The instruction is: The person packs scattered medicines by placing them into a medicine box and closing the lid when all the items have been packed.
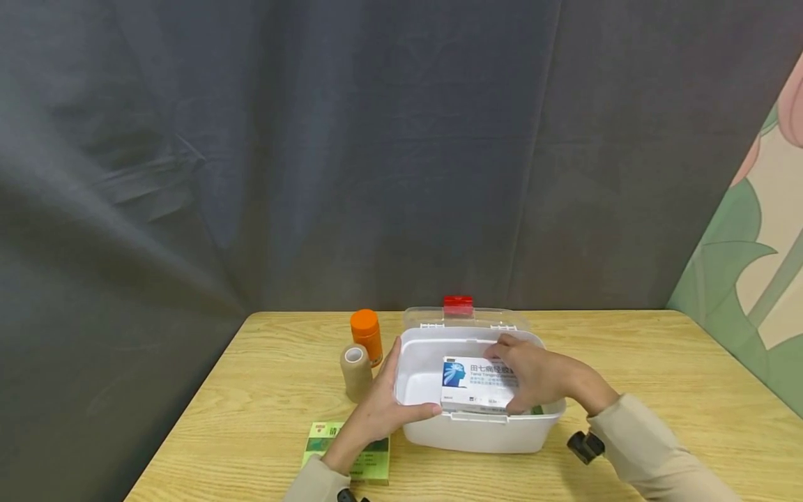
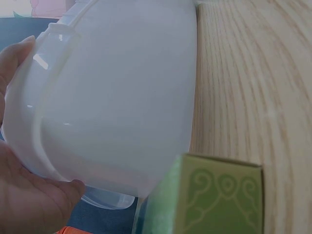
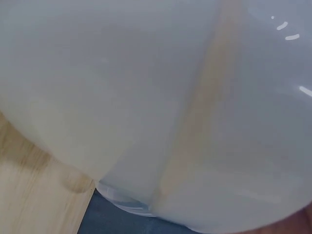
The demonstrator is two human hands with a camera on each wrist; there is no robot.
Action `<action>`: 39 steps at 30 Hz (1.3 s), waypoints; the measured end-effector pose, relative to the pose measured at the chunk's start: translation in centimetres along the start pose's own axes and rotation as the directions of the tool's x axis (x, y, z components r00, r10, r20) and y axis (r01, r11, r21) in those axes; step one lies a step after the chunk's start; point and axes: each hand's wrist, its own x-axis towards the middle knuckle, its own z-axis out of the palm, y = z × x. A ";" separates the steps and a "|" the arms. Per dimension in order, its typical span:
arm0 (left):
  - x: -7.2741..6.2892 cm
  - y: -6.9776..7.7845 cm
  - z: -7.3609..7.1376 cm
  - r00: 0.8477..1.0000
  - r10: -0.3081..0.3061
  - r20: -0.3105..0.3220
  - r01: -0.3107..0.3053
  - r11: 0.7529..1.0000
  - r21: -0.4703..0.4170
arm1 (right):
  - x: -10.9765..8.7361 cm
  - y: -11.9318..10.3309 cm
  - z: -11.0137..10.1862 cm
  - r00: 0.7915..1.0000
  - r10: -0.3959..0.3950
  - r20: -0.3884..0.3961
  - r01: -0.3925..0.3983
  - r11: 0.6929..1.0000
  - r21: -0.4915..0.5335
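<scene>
A white plastic storage box (image 1: pixel 477 438) stands on the table with its clear lid swung back. My left hand (image 1: pixel 381 410) holds the left end of the box, its thumb over the front rim and its fingers along the side; the left wrist view shows it spanning the box's end wall (image 2: pixel 122 97). My right hand (image 1: pixel 534 373) reaches inside and grips a white medicine carton (image 1: pixel 458 387) with a blue head picture, thumb at the near edge, fingers at the far edge. Something green shows under that hand. In the right wrist view the box's wall (image 3: pixel 122 87) hides the fingers.
Left of the box stand an orange-capped bottle (image 1: pixel 366 333) and a tan bandage roll (image 1: pixel 356 376). A green carton (image 1: pixel 378 464) lies on the table, partly behind my left forearm. The clear lid (image 1: pixel 426 318) with its red latch (image 1: pixel 459 304) sticks up behind the box.
</scene>
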 end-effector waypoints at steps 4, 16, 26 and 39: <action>0.1 -0.1 0.0 1.000 0.005 0.001 -0.005 1.000 -0.004 | 0.1 -0.2 0.0 0.999 0.027 0.028 -0.026 0.999 -0.026; 0.0 -0.2 0.1 1.000 -0.003 -0.001 0.003 1.000 -0.001 | 0.1 -0.7 -0.3 0.987 0.124 0.107 -0.116 0.990 -0.076; 0.1 0.0 -0.1 1.000 0.008 -0.007 -0.008 1.000 0.028 | 0.0 -1.0 -0.8 0.974 0.171 0.147 -0.158 0.982 -0.099; 0.1 -0.1 -0.1 1.000 0.011 0.004 -0.011 1.000 -0.012 | -0.4 -1.4 -1.1 0.977 0.178 0.119 -0.167 0.981 -0.094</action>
